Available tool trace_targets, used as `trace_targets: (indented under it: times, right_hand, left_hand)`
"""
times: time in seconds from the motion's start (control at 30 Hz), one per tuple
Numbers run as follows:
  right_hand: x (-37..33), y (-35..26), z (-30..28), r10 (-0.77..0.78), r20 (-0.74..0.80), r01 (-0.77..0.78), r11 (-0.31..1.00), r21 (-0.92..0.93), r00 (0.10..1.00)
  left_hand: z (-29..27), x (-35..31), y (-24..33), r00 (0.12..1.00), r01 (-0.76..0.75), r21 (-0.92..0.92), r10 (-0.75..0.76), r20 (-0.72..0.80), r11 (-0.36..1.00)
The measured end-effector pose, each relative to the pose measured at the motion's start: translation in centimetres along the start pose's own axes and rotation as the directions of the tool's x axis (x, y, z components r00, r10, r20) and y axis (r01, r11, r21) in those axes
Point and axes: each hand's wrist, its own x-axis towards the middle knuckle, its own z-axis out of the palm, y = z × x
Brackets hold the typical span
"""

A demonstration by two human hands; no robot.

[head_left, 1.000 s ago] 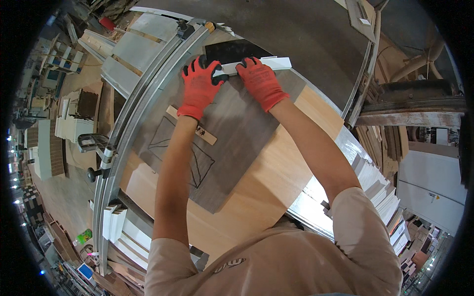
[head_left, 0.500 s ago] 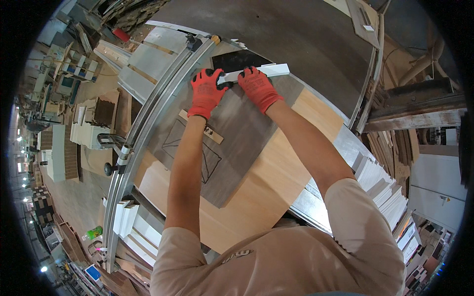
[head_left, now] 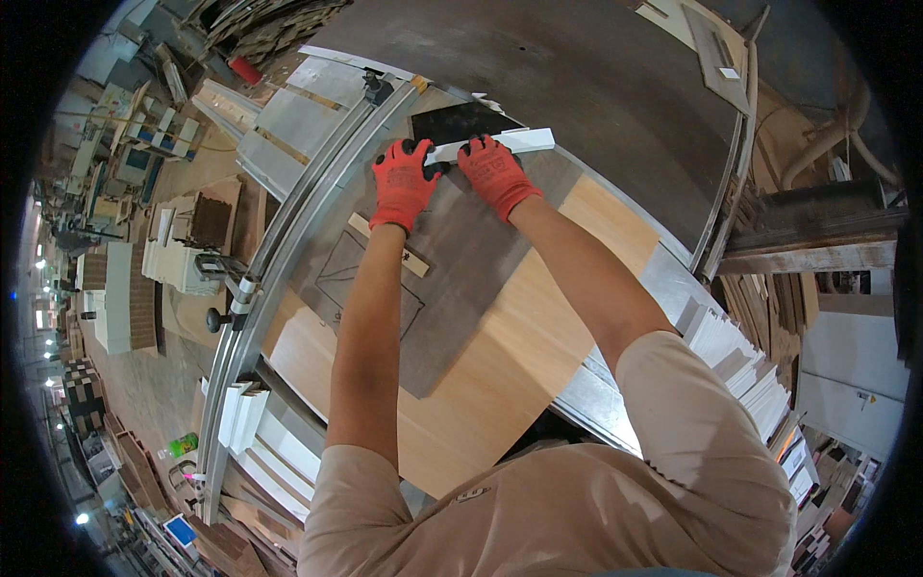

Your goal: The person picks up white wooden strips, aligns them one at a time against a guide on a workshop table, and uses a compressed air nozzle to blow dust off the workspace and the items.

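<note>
A white strip (head_left: 532, 141) lies crosswise at the far end of a grey-brown board (head_left: 461, 279). My left hand (head_left: 402, 185), in a red glove with black fingertips, is closed at the strip's left end. Gloved the same way, my right hand (head_left: 496, 176) has its fingers curled over the strip's middle; the strip's right end sticks out past it. Under the brown board, which has dark lines drawn on it, is a larger pale wood board (head_left: 500, 370). A small pale wood piece (head_left: 415, 263) lies on the brown board beside my left forearm. Beyond the strip is a black panel (head_left: 460, 121).
A metal rail (head_left: 300, 186) with a black knob (head_left: 215, 319) runs along the left. The wide dark tabletop (head_left: 577, 58) spreads beyond. White strips (head_left: 731, 356) are stacked at the right, and a green bottle (head_left: 181, 445) stands at the lower left.
The whole view has shifted slightly. Both hands stay on the white strip, with little visible movement against the board.
</note>
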Motion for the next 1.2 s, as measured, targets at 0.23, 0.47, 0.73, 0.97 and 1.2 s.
trace_targets:
  times: [0.23,0.47,0.73,0.97,1.2]
  right_hand:
    - [0.3,0.1,0.7,-0.038,-0.076,0.036,0.999,-0.04,0.996]
    - [0.5,0.0,0.8,-0.034,-0.039,0.034,0.999,0.005,0.999]
    - [0.7,0.0,0.6,-0.058,0.021,0.059,0.998,-0.034,0.998]
    - [0.8,0.2,0.7,-0.051,-0.005,0.051,0.998,-0.031,0.999]
    - [0.5,0.3,-0.2,-0.045,0.028,0.045,0.999,-0.002,0.999]
  left_hand:
    - [0.1,0.2,-0.1,1.0,-0.006,0.003,0.006,-0.002,1.0]
    - [0.4,-0.1,-0.1,1.0,0.002,0.039,-0.002,-0.009,0.999]
    - [-0.2,0.0,0.1,0.999,0.02,0.053,-0.022,0.046,0.998]
    - [-0.4,0.2,0.2,0.998,0.018,0.057,-0.021,0.062,0.998]
    - [-0.4,-0.2,0.5,0.998,0.033,0.056,-0.036,0.051,0.998]
